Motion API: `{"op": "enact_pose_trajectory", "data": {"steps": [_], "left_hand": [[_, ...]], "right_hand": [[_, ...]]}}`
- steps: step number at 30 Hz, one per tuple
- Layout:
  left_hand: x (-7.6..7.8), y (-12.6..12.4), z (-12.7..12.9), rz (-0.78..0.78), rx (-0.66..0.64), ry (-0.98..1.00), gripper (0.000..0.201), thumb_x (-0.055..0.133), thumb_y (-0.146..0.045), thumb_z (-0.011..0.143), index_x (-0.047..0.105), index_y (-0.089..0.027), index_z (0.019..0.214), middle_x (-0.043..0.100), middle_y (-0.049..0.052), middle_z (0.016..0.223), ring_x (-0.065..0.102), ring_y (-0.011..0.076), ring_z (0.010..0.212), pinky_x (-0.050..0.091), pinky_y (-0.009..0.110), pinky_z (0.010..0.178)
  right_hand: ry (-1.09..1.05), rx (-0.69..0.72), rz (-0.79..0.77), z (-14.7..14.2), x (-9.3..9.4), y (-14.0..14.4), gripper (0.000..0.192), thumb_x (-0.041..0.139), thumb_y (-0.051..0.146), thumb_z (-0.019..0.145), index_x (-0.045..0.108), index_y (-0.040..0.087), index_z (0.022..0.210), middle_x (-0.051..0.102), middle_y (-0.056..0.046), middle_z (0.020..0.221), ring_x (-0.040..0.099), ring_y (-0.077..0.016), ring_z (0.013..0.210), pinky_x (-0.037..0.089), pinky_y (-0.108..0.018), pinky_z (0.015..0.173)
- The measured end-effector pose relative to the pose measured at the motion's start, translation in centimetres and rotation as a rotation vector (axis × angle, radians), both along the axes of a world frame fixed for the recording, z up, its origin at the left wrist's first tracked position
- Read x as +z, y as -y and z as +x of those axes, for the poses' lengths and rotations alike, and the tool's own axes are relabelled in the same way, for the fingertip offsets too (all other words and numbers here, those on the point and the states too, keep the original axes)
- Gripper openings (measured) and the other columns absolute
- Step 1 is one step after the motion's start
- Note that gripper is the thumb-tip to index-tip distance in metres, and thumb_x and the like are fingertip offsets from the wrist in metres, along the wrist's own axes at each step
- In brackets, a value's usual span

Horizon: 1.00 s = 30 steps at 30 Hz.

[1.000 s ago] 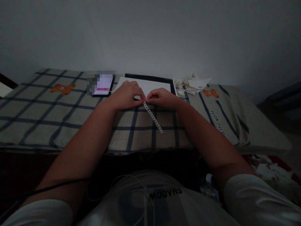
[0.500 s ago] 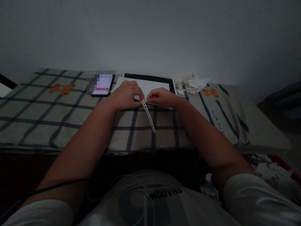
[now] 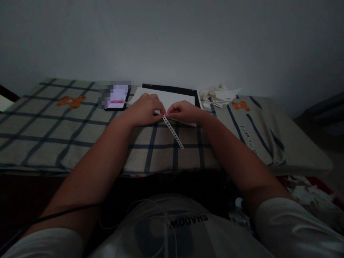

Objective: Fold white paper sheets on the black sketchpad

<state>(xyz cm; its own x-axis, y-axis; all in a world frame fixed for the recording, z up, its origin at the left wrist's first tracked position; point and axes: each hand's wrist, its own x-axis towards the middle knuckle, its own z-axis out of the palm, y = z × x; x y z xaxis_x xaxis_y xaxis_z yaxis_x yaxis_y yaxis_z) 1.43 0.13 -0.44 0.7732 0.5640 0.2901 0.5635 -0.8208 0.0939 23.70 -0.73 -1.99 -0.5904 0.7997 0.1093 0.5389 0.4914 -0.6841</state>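
On the checked cloth (image 3: 80, 136), left hand (image 3: 143, 109) and right hand (image 3: 184, 111) pinch the perforated strip (image 3: 173, 131)

We read little here. On the white shirt (image 3: 185, 229) at the bottom of the view, dark capital letters appear mirrored and upside down from our angle; they seem to spell "SHADOW", though the dim light leaves us unsure of the last letters. On the checked cloth (image 3: 48, 125), near its right edge, a short line of dark lettering (image 3: 248, 139) runs along a stripe; we make out only "world" at its far end. The phone (image 3: 116, 97) screen is blurred, with a pink band, and nothing on it is legible.
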Motion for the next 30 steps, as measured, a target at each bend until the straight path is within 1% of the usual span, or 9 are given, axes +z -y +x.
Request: {"op": "enact_pose_trajectory", "data": {"steps": [3, 7, 10, 14, 17, 20, 26, 30], "left_hand": [[-0.01, 0.06, 0.08, 0.006, -0.003, -0.011, 0.018, 0.063, -0.03, 0.086, 0.078, -0.019, 0.089, 0.073, 0.007, 0.089, 0.059, 0.0224, 0.093, 0.039, 0.039, 0.091], [0.11, 0.1, 0.07, -0.008, -0.005, -0.016, 0.018, 0.064, -0.031, 0.086, 0.078, -0.02, 0.089, 0.073, 0.007, 0.089, 0.06, 0.0227, 0.093, 0.04, 0.039, 0.091], [0.18, 0.06, -0.07, -0.012, 0.01, 0.006, 0.018, 0.065, -0.032, 0.086, 0.078, -0.02, 0.088, 0.073, 0.007, 0.088, 0.06, 0.0229, 0.092, 0.04, 0.039, 0.091], [0.08, -0.07, -0.2, -0.007, 0.028, 0.026, 0.019, 0.068, -0.036, 0.084, 0.078, -0.021, 0.088, 0.073, 0.007, 0.09, 0.06, 0.0236, 0.093, 0.04, 0.04, 0.092], [-0.11, -0.18, -0.16, -0.005, 0.015, 0.031, 0.02, 0.068, -0.037, 0.084, 0.077, -0.02, 0.089, 0.073, 0.007, 0.089, 0.06, 0.0247, 0.095, 0.039, 0.042, 0.094], [-0.2, -0.2, -0.06, 0.003, 0.002, 0.029, 0.021, 0.065, -0.037, 0.086, 0.077, -0.021, 0.093, 0.073, 0.007, 0.091, 0.059, 0.025, 0.098, 0.037, 0.043, 0.095], [-0.07, -0.05, 0.08, -0.005, 0.021, -0.012, 0.022, 0.064, -0.036, 0.087, 0.076, -0.02, 0.093, 0.072, 0.009, 0.093, 0.059, 0.0262, 0.1, 0.037, 0.043, 0.094], [-0.11, -0.06, 0.07, 0.014, 0.021, -0.032, 0.022, 0.062, -0.036, 0.087, 0.076, -0.021, 0.095, 0.072, 0.008, 0.092, 0.058, 0.026, 0.1, 0.036, 0.042, 0.095]], "right_hand": [[0.042, 0.026, 0.015, -0.15, 0.0, 0.07, 0.031, 0.06, 0.043, 0.089, 0.07, 0.014, 0.09, 0.067, -0.004, 0.082, 0.054, -0.0146, 0.074, 0.039, -0.03, 0.071], [0.042, 0.072, 0.082, -0.32, -0.17, 0.06, 0.027, 0.058, 0.039, 0.091, 0.067, 0.015, 0.09, 0.066, -0.006, 0.087, 0.055, -0.0167, 0.08, 0.04, -0.03, 0.074], [0.019, 0.054, 0.089, -0.25, -0.21, -0.03, 0.026, 0.059, 0.039, 0.089, 0.068, 0.014, 0.09, 0.067, -0.005, 0.087, 0.055, -0.0163, 0.079, 0.04, -0.03, 0.073], [0.019, 0.019, 0.049, 0.06, -0.09, -0.12, 0.027, 0.061, 0.041, 0.086, 0.07, 0.015, 0.09, 0.068, -0.004, 0.085, 0.056, -0.0161, 0.078, 0.04, -0.03, 0.073], [0.026, 0.01, 0.044, 0.19, 0.01, -0.09, 0.026, 0.061, 0.04, 0.086, 0.071, 0.016, 0.088, 0.069, -0.004, 0.084, 0.056, -0.0159, 0.078, 0.04, -0.03, 0.073], [0.02, -0.003, 0.052, 0.2, 0.07, -0.02, 0.025, 0.06, 0.039, 0.086, 0.071, 0.016, 0.087, 0.07, -0.005, 0.085, 0.056, -0.0156, 0.078, 0.04, -0.03, 0.072], [0.02, 0.011, 0.052, 0.1, -0.04, -0.01, 0.027, 0.061, 0.041, 0.087, 0.07, 0.016, 0.087, 0.069, -0.004, 0.085, 0.055, -0.0159, 0.078, 0.039, -0.03, 0.071], [0.039, 0.033, 0.076, -0.06, -0.27, -0.07, 0.026, 0.058, 0.04, 0.09, 0.068, 0.016, 0.088, 0.066, -0.004, 0.085, 0.053, -0.0154, 0.078, 0.039, -0.029, 0.072]]}}
